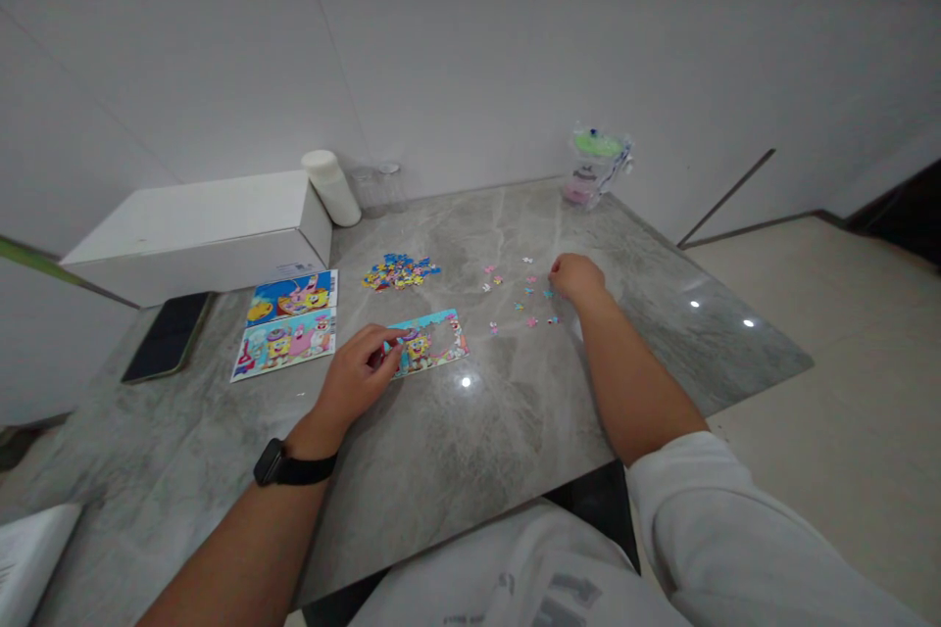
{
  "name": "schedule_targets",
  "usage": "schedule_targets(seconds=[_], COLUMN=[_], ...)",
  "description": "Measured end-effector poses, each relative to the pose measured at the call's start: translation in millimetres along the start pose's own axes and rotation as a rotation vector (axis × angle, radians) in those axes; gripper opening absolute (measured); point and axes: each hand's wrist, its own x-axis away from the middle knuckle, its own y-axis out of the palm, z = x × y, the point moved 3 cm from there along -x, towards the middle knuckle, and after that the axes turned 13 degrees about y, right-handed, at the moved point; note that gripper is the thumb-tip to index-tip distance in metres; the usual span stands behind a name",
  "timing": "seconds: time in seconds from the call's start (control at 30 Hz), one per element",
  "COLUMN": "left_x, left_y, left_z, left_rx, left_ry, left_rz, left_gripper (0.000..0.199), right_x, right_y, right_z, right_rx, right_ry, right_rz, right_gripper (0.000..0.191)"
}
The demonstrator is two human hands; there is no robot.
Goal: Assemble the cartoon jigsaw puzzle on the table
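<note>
My left hand rests on the left part of a partly filled cartoon puzzle, its fingers bent and partly hidden. At the right, my right hand is on the table with curled fingers, beside scattered small puzzle pieces; whatever its fingertips hold is hidden. A heap of blue and yellow pieces lies behind the puzzle. Left of the puzzle are two printed picture cards, a blue one behind a light blue one.
A black phone lies at the left, near a long white box. A white bottle leans by the box, beside clear cups. A plastic-wrapped cup stands at the back right. White paper is at the lower left.
</note>
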Motion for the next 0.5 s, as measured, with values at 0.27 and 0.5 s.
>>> schedule_targets(seconds=[0.27, 0.5], left_x=[-1.4, -0.3], left_y=[-0.2, 1.3], left_z=[2.1, -0.4], left_rx=[0.012, 0.007], left_ry=[-0.006, -0.022], left_rz=[-0.009, -0.028], left_gripper=[0.026, 0.027], right_x=[23.7, 35.7], right_y=[-7.7, -11.0], right_z=[-18.0, -25.3], right_rx=[0.052, 0.128], right_ry=[-0.106, -0.215], right_rz=[-0.057, -0.079], right_gripper=[0.023, 0.027])
